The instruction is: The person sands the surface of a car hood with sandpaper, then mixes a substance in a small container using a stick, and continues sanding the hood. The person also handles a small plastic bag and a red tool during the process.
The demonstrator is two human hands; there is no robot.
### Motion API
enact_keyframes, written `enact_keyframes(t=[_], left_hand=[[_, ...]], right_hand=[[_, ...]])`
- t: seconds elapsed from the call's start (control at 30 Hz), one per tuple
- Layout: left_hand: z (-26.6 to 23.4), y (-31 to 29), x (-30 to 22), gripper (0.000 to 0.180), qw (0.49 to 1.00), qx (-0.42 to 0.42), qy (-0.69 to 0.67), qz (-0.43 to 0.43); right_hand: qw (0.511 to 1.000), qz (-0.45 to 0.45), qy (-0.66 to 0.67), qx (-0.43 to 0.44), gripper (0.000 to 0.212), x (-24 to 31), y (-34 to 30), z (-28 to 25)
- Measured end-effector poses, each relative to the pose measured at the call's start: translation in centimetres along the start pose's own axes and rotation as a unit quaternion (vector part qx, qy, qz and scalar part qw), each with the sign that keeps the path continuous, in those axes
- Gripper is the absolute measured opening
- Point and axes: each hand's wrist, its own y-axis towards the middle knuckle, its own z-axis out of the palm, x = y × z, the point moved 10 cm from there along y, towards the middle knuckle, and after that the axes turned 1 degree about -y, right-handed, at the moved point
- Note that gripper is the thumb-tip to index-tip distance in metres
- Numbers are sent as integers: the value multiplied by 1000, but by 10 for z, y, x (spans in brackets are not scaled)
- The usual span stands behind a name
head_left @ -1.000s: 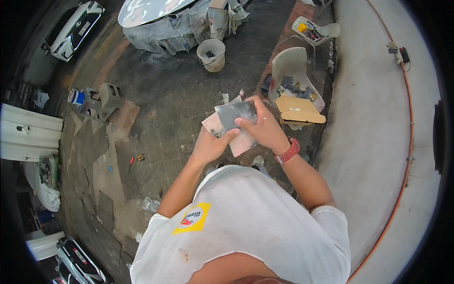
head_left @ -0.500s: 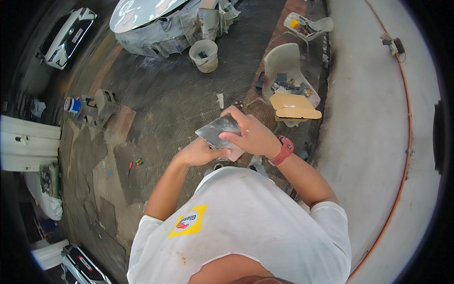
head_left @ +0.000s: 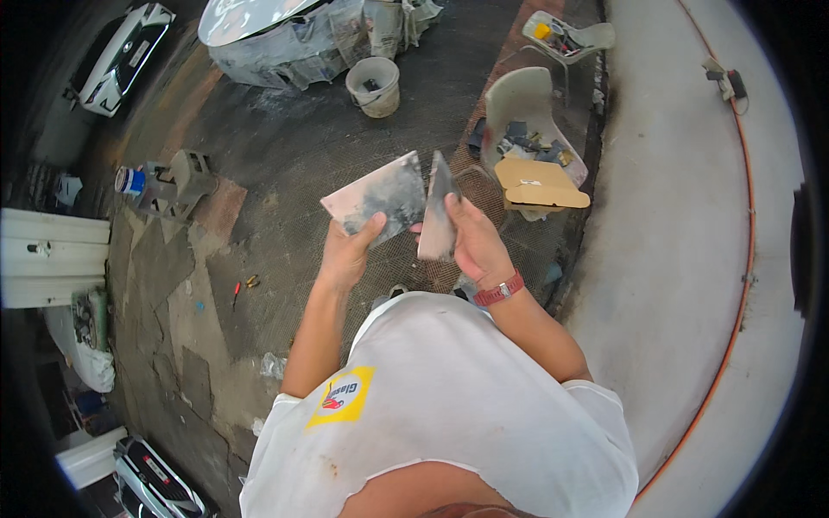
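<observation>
In front of my chest I hold two flat, pink sheets smudged with dark grey, which look like sanding pads. My left hand [head_left: 348, 253] grips one pink sheet [head_left: 377, 192] by its lower edge, thumb on top and broad face turned up. The other pink sheet [head_left: 438, 220] is pinched in my right hand [head_left: 480, 249], tilted so that it looks narrow. A small gap lies between the two sheets at the top. Fingertips of my right hand show behind the lower part of its sheet.
To the right, a chair [head_left: 524, 91] bears dark scraps and an open cardboard box [head_left: 540, 184]. A second chair [head_left: 598, 36] holds tools. Ahead stand a white bucket [head_left: 374, 93] and a masked car [head_left: 285, 60]. A red screwdriver [head_left: 237, 294] lies on the floor at left.
The sheets were together with both hands close around them; now they are apart, one in each hand. My left hand has moved left and up, my right hand slightly right.
</observation>
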Motion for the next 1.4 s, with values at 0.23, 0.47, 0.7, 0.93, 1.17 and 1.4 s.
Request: enact_keyframes(t=[0.23, 0.47, 0.7, 0.93, 1.17, 1.4], left_hand=[[9, -11, -3, 38, 983, 23, 182, 5], [33, -9, 1, 35, 984, 76, 159, 38], [29, -15, -13, 34, 976, -4, 206, 67], [36, -17, -22, 36, 968, -1, 241, 73], [42, -17, -26, 35, 962, 53, 268, 24], [54, -19, -14, 34, 953, 105, 284, -9]], right_hand=[[1000, -17, 19, -3, 28, 30, 3, -2], [920, -224, -297, -121, 37, 64, 5, -7], [940, -236, -198, -145, 38, 60, 1, -7], [948, -234, -149, -156, 38, 77, 10, -21], [955, -236, -115, -140, 37, 92, 7, -8], [892, -241, -382, -24, 33, 90, -12, 63]])
